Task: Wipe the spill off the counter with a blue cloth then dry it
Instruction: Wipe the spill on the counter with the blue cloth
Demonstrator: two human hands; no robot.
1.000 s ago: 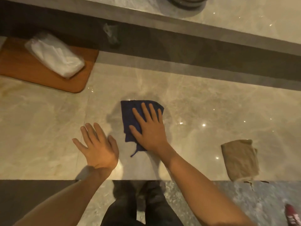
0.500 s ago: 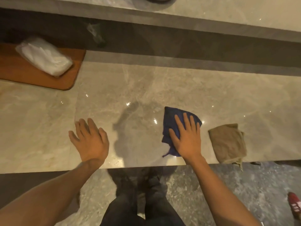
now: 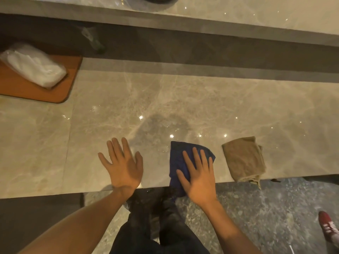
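Observation:
A dark blue cloth lies on the glossy beige marble counter, at its front edge, with its lower corner hanging over. My right hand presses flat on the cloth, fingers spread, the heel of the palm past the edge. My left hand rests flat and empty on the counter to the left of the cloth. A darker, damp-looking patch shows on the stone just beyond both hands. A folded tan cloth lies right of the blue one, also at the front edge.
A wooden board at the far left carries a white plastic-wrapped packet. Behind the counter runs a dark recess and a raised marble ledge. My dark-trousered legs stand below the edge. Another person's red shoe is on the floor at the right.
My right hand has slid the blue cloth to the right and then back toward the front edge, leaving a damp patch behind. The left hand stays flat on the counter.

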